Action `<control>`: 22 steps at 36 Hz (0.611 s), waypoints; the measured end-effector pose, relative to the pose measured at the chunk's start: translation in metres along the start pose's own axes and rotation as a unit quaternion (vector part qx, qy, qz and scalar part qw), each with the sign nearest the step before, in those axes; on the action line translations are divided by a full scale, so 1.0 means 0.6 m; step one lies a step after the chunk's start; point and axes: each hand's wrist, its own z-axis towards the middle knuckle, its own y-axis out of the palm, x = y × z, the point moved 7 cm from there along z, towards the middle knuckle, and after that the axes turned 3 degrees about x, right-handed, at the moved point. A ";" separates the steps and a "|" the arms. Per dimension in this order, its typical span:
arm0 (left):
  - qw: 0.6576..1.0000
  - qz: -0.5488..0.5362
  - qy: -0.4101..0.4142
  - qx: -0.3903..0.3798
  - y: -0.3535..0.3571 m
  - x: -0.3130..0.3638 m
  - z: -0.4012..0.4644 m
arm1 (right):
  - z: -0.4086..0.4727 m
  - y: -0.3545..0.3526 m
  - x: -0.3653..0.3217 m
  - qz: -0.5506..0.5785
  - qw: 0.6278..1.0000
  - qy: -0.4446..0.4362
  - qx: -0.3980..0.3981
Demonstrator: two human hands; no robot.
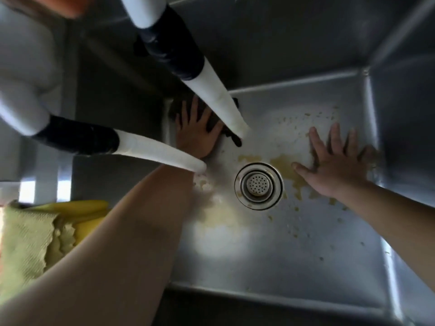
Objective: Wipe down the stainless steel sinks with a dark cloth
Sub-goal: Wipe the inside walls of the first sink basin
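I look straight down into a stainless steel sink (306, 255) with a round drain strainer (258, 185) near its middle. My left hand (196, 132) lies flat with spread fingers on a dark cloth (211, 121), pressing it on the basin floor in the far left corner. My right hand (334, 161) rests flat with fingers spread on the floor right of the drain, over what looks like a thin brownish cloth (369, 154). Yellowish residue and crumbs (289, 170) are smeared around the drain and scattered over the floor.
Two white spouts with black collars hang over the sink's left side, one (211, 90) crossing above my left hand, the other (150, 149) above my left forearm. A yellow-green cloth (26, 238) and yellow rubber gloves (80, 212) lie on the left rim.
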 end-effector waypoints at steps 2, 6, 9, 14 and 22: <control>0.999 0.009 -0.032 0.006 -0.012 -0.037 -0.020 | 0.000 -0.004 0.000 0.004 1.000 0.001 -0.007; 0.995 0.070 -0.021 -0.062 0.000 -0.057 -0.061 | -0.004 -0.002 0.001 -0.006 1.000 0.007 -0.019; 0.995 0.019 -0.080 -0.048 0.004 -0.045 -0.117 | -0.010 -0.008 -0.006 0.005 1.000 0.005 -0.023; 0.986 -0.028 -0.155 -0.056 0.027 -0.024 -0.229 | -0.013 -0.011 -0.005 0.006 0.999 0.008 -0.031; 0.961 0.079 -0.171 -0.200 0.083 -0.037 -0.528 | -0.015 -0.007 -0.002 -0.001 1.000 0.000 -0.020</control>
